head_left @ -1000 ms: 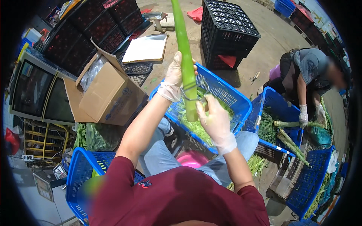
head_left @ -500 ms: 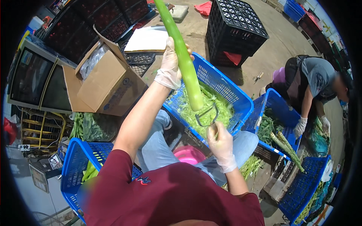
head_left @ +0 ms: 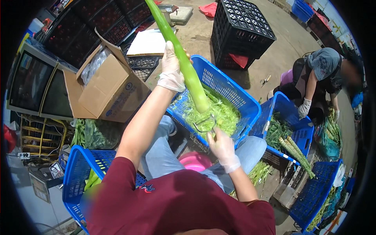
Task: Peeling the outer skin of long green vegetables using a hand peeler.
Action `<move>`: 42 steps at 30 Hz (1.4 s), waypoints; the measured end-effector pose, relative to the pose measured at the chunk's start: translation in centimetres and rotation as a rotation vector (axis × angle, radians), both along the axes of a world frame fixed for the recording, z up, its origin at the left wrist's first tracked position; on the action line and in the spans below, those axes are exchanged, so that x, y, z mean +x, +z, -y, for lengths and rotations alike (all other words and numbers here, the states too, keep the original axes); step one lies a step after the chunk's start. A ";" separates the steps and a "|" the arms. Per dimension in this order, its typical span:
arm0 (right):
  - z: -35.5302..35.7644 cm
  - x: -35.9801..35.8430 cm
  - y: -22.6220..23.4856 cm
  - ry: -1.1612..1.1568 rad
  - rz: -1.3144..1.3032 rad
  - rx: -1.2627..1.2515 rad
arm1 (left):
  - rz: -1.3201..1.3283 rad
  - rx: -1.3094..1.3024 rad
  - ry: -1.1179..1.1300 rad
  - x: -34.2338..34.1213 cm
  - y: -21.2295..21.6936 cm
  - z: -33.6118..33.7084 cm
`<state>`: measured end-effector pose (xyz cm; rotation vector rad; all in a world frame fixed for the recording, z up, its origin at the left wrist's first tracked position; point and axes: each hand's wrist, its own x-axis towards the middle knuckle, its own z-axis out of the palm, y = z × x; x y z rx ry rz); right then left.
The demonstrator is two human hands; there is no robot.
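Note:
My left hand (head_left: 172, 69), in a clear glove, is wrapped round a long, pale green peeled celtuce stem (head_left: 190, 76). The stem slants from the top of the view down toward me, its thick end lowest. In my gloved right hand (head_left: 223, 149) is a Y-shaped vegetable peeler (head_left: 205, 126), its head just below the thick end; whether it touches cannot be made out. Beneath both hands stands a blue basket (head_left: 243, 102) with a heap of light green peelings (head_left: 225, 117) in it.
To the left are a blue basket (head_left: 75, 176) of green stems and an open cardboard box (head_left: 107, 92). At the right a co-worker (head_left: 323, 70) bends over a blue basket (head_left: 280, 102) with leafy stalks. A pink basin (head_left: 194, 161) lies between my knees; black crates (head_left: 243, 35) stand ahead.
My right hand and the peeler have shifted left and slightly up, with the peeler's head turned. The stem has moved slightly left. The co-worker's hands have shifted, and more stalks show beside them.

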<state>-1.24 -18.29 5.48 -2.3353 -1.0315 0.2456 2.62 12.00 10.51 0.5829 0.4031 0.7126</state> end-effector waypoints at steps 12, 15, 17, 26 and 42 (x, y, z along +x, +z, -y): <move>-6.5 2.1 0.6 -0.068 -1.205 0.829 | 0.032 0.232 0.104 0.4 2.7 4.0; -6.8 2.7 1.3 0.074 -1.449 0.893 | 0.090 0.232 -0.126 -0.4 2.9 4.0; -7.5 1.9 1.9 0.080 -1.272 0.845 | 0.034 0.128 -0.239 -0.6 2.6 4.1; -5.8 1.8 5.4 0.095 -0.008 0.160 | -0.076 0.207 -0.222 -0.3 1.8 3.0; -3.9 2.0 6.7 0.029 -0.140 0.266 | 0.142 0.033 -0.353 -0.9 2.4 2.4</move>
